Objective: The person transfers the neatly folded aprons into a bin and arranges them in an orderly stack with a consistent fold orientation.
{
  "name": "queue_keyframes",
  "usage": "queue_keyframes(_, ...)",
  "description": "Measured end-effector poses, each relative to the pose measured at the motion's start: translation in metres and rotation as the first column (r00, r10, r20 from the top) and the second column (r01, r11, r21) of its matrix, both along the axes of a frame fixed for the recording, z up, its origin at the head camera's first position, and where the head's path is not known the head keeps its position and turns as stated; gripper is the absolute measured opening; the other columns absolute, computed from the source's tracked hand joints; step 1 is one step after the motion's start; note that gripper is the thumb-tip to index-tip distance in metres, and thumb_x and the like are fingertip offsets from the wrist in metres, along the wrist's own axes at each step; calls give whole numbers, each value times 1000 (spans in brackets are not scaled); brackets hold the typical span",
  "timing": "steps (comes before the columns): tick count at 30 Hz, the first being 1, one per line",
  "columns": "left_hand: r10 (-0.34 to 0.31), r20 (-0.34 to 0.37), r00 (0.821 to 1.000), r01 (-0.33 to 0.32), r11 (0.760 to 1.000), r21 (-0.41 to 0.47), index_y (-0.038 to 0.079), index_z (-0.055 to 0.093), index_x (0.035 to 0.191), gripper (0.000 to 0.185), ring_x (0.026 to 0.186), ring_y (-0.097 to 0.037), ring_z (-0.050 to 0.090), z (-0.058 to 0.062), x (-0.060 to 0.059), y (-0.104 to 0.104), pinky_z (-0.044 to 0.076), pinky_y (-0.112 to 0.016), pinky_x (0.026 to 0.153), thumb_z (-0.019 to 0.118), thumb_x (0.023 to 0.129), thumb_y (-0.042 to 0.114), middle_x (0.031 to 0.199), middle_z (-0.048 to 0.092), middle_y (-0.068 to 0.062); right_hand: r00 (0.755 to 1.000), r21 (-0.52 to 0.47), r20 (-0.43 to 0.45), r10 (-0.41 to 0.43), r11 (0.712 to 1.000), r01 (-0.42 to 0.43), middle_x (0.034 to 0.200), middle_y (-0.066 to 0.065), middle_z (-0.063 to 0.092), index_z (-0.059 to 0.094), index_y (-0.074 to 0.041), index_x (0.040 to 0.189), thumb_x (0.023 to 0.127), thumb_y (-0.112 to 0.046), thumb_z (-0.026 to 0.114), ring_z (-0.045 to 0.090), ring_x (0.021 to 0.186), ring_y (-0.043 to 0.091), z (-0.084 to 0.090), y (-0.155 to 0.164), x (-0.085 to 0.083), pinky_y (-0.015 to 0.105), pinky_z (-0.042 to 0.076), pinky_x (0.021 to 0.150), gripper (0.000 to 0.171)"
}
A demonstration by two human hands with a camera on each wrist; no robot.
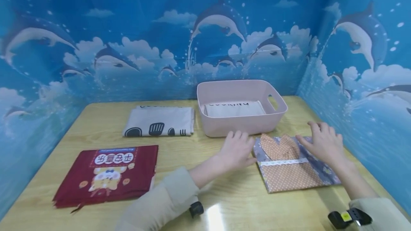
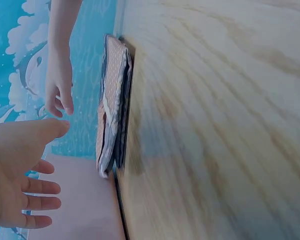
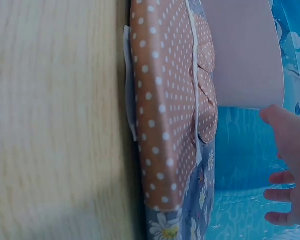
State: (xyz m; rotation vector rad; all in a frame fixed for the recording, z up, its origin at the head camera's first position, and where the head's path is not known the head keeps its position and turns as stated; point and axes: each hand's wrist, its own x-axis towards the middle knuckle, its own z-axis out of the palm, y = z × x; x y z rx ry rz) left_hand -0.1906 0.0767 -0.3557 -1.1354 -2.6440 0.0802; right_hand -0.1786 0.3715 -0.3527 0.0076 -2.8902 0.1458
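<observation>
Where the head view shows the lower right of the frame, my left hand (image 1: pixel 236 150) sits relaxed, fingers straight, at the left edge of the folded polka-dot apron (image 1: pixel 290 168); my right hand (image 1: pixel 322 142) rests loose-fingered on its upper right corner. Apron lies flat on the wooden table (image 1: pixel 224 202), just below the pink basket (image 1: pixel 240 108). Folded white cloth (image 1: pixel 158 121) at centre left, red cloth (image 1: pixel 107 175) at lower left. Left wrist view: left hand (image 2: pixel 20 175) spread, holding nothing, apron (image 2: pixel 112 105) edge-on at upper centre. Right wrist view: right hand (image 3: pixel 290 170) fingers released at lower right, apron (image 3: pixel 172 115) mid-frame, not gripped.
</observation>
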Motion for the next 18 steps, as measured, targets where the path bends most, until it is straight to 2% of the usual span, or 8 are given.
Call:
queue_keyframes(5,8,37,999,-8,1000,-19,19,56,105,49,92,-16,46,-1,5,9,38,-29,80,56,81,61,100,54,1,998,4,39,-43,999,43,122,38,34,35,8,133,88,-58,47,34,102,57,-2,3,0,68,32,68,81)
queue_keyframes(8,20,54,998,-19,1000,-19,19,56,99,47,91,-16,47,-3,8,14,38,-29,78,58,80,62,99,54,0,996,7,53,-67,998,66,120,39,35,35,10,133,88,-58,48,35,102,57,-2,6,2,69,32,69,82)
queue_keyframes(10,34,75,997,-33,999,-17,18,56,101,49,93,-16,47,-4,10,18,38,-29,79,57,80,62,101,54,0,995,7,67,-77,997,77,120,40,35,35,12,132,88,-59,47,34,102,58,-2,8,3,69,32,70,84)
queue_keyframes(14,68,183,981,-71,997,11,18,54,104,49,100,-17,46,-7,14,25,38,-29,85,55,82,62,109,53,-1,992,12,87,-87,996,86,119,42,34,34,14,131,89,-58,46,34,102,59,-2,14,5,70,32,70,85)
queue_keyframes(18,94,253,963,-106,994,36,19,52,102,45,97,-16,47,-9,19,31,38,-28,83,55,83,59,107,53,0,990,8,109,-90,996,90,118,43,34,33,17,130,90,-50,51,34,101,60,-3,24,7,71,32,73,80)
